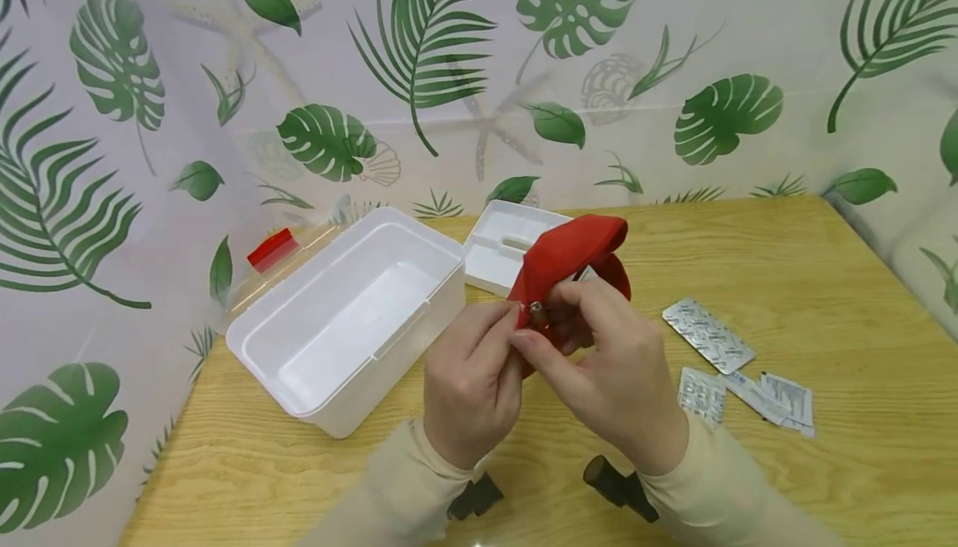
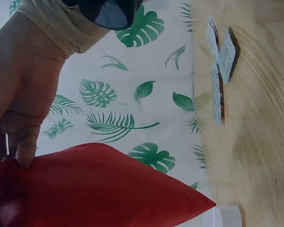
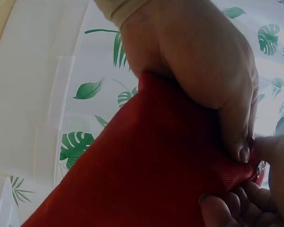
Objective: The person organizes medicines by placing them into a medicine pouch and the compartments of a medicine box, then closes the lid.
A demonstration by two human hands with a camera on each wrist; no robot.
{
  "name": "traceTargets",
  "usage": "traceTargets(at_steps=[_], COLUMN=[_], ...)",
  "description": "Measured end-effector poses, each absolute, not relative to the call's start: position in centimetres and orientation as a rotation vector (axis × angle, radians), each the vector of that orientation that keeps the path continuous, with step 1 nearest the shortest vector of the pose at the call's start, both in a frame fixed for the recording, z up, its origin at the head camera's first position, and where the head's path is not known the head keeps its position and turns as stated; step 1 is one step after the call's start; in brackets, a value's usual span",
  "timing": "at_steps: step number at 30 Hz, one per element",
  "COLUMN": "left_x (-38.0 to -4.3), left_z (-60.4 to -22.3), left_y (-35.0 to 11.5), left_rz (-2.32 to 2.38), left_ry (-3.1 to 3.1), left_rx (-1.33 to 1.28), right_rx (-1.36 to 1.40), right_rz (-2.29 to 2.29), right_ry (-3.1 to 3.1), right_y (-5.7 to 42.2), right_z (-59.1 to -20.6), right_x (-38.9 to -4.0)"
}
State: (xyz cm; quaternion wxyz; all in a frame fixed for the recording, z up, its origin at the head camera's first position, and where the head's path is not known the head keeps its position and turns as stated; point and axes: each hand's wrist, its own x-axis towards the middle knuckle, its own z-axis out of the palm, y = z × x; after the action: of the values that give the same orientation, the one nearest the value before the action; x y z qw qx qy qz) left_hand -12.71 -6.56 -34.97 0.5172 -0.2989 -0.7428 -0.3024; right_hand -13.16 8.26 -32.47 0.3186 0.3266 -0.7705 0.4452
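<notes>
The red pouch (image 1: 566, 258) is woven cloth with a fine ribbed grain and a matt look, and its zip pull (image 1: 535, 308) is shiny metal. The white box (image 1: 352, 314) is smooth, slightly glossy plastic. The blister packs (image 1: 708, 335) are silvery, dimpled foil. The surface (image 1: 786, 264) is pale wood with visible grain.

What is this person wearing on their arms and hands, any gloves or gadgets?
No gloves: the left hand and right hand are bare. Both arms wear cream ribbed long sleeves ending at the wrists. A small dark device sits under each wrist, the left one likewise black.
</notes>
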Motion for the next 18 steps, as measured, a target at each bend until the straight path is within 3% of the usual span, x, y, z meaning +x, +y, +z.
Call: traceTargets(at_steps=[9, 18], left_x=[-13.1, -13.4], left_z=[-34.8, -34.8], left_y=[-6.7, -6.7], left_rz=[-0.716, -0.998], left_ry=[-1.787, -1.826], left_rx=[-0.714, -0.712], right_rx=[0.834, 0.741], right_rz=[0.812, 0.888], right_ry=[-1.849, -1.915], right_y=[7.7, 8.2], right_z=[-32.4, -32.4], right_x=[-13.4, -14.5])
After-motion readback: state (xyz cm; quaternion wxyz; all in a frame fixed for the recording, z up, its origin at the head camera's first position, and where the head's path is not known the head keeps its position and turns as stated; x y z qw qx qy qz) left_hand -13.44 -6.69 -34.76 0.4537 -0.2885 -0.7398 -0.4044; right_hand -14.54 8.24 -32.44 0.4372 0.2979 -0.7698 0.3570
